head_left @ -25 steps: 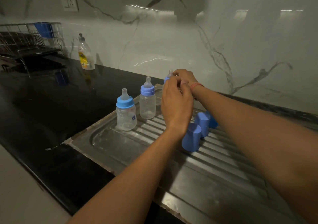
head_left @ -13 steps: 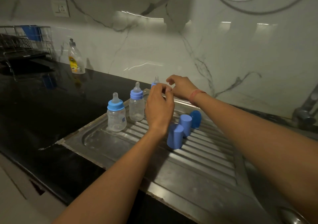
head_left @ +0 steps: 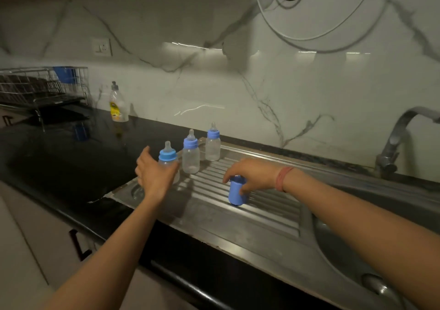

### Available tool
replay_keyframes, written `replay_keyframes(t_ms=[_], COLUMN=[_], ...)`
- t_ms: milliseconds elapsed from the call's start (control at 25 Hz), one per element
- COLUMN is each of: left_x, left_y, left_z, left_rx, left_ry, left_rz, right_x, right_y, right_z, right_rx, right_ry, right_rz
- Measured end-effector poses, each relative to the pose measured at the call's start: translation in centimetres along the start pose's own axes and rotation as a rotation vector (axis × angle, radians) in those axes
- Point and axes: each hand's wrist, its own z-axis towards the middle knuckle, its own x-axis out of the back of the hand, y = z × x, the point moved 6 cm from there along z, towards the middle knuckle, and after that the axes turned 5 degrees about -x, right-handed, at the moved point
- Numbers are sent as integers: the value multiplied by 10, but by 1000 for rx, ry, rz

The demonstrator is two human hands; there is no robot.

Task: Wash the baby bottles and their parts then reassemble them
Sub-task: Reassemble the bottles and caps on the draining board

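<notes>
The right hand [head_left: 252,176] grips a light, rigid blue cap [head_left: 237,191] from above; the left hand [head_left: 154,175], open, reaches the nearest bottle [head_left: 168,160], probably slippery.

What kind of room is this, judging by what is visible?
Most likely a home kitchen: a steel sink drainboard with a faucet, a wire dish rack and a dish soap bottle on the black counter.
</notes>
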Motion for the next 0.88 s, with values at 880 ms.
replay_keyframes(t_ms=[880], left_x=[-40], left_y=[28], left_z=[-45], left_rx=[-522], left_ry=[-458], left_rz=[-53], right_x=[62], right_y=[-33], right_z=[-13], right_rx=[-47], right_ry=[427], right_rz=[311])
